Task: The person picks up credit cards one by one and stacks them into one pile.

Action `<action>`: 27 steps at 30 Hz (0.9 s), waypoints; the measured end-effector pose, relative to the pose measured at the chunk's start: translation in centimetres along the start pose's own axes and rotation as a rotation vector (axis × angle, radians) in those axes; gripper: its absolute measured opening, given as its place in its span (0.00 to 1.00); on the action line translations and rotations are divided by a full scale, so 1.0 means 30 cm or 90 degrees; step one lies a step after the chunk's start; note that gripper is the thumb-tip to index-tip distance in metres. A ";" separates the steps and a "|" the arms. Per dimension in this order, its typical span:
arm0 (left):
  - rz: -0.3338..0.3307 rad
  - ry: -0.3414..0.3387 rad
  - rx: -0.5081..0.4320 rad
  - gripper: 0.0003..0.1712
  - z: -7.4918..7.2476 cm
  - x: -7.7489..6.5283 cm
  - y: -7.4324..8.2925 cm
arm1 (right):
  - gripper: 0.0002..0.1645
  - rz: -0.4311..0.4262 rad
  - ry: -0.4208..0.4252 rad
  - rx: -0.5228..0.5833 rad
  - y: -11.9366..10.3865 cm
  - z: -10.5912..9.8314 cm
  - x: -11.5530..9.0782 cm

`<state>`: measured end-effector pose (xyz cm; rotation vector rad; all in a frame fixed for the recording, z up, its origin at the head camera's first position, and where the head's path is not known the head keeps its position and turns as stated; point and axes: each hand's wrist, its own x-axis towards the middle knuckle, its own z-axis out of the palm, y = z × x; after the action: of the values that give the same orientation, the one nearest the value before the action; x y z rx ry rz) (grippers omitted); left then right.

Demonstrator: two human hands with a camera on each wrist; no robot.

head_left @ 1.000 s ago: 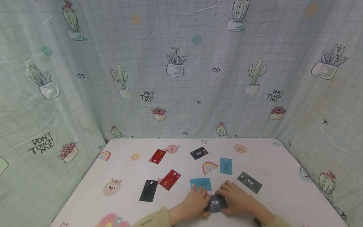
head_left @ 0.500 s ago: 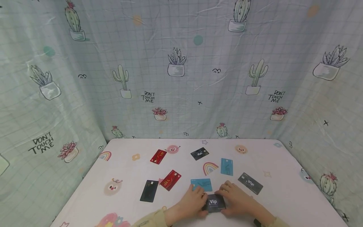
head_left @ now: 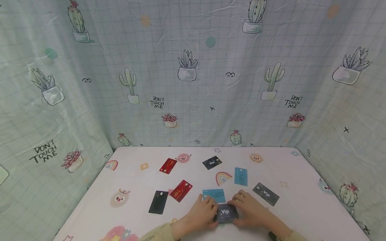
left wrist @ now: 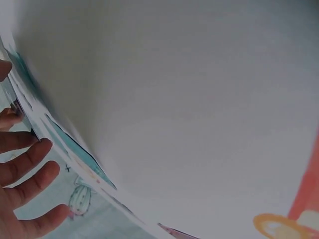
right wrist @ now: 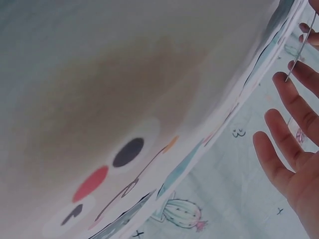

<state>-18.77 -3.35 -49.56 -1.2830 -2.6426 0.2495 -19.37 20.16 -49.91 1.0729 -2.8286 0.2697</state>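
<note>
A dark grey VIP card [head_left: 227, 214] lies between my two hands near the front of the table, its printed face up. My left hand [head_left: 199, 214] grips the card's left edge with thumb and fingertips. On the opposite edge my right hand [head_left: 251, 211] does the same, thumb low and index finger high. In the right wrist view the thin edge of the card [right wrist: 302, 46] runs between the fingertips, and the other fingers spread apart. The left wrist view shows fingers [left wrist: 30, 159] at its left border. A blue VIP card [head_left: 214, 194] lies just beyond my left fingertips.
Two red cards [head_left: 181, 191] lie left of centre, with a black card [head_left: 158, 202] beside them. Another black card [head_left: 212, 162], a blue one [head_left: 241, 176] and a grey one [head_left: 266, 193] lie farther right. A dark object [head_left: 272, 236] shows partly under my right forearm.
Both hands have shifted slightly left with the dark grey VIP card between them, and it sits a little farther from the front. The other cards stay where they were.
</note>
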 end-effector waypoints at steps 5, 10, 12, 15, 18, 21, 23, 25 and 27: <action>-0.012 -0.003 0.018 0.32 0.002 -0.008 0.001 | 0.32 0.004 0.008 -0.005 -0.006 -0.001 0.008; -0.025 -0.007 0.032 0.31 0.002 -0.018 0.001 | 0.32 -0.001 0.017 -0.005 -0.012 -0.002 0.013; -0.031 -0.011 0.028 0.31 0.004 -0.023 0.000 | 0.32 -0.006 0.021 -0.004 -0.014 -0.002 0.013; -0.037 -0.014 0.019 0.31 0.008 -0.029 -0.005 | 0.32 -0.009 0.025 0.000 -0.013 0.001 0.014; -0.039 -0.013 0.010 0.31 0.009 -0.034 -0.011 | 0.32 -0.016 0.035 -0.002 -0.011 0.006 0.016; -0.040 -0.011 0.004 0.31 0.011 -0.039 -0.017 | 0.32 -0.028 0.054 -0.007 -0.009 0.012 0.018; -0.041 -0.011 0.005 0.31 0.011 -0.042 -0.020 | 0.32 -0.038 0.066 -0.009 -0.009 0.014 0.020; -0.042 -0.012 0.009 0.31 0.010 -0.044 -0.022 | 0.32 -0.044 0.072 -0.007 -0.010 0.013 0.022; -0.045 -0.011 0.005 0.31 0.006 -0.046 -0.025 | 0.32 -0.042 0.069 -0.005 -0.013 0.011 0.026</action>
<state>-18.53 -4.91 -49.69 -1.1869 -2.6924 0.2608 -19.70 19.31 -50.08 1.1120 -2.6921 0.3004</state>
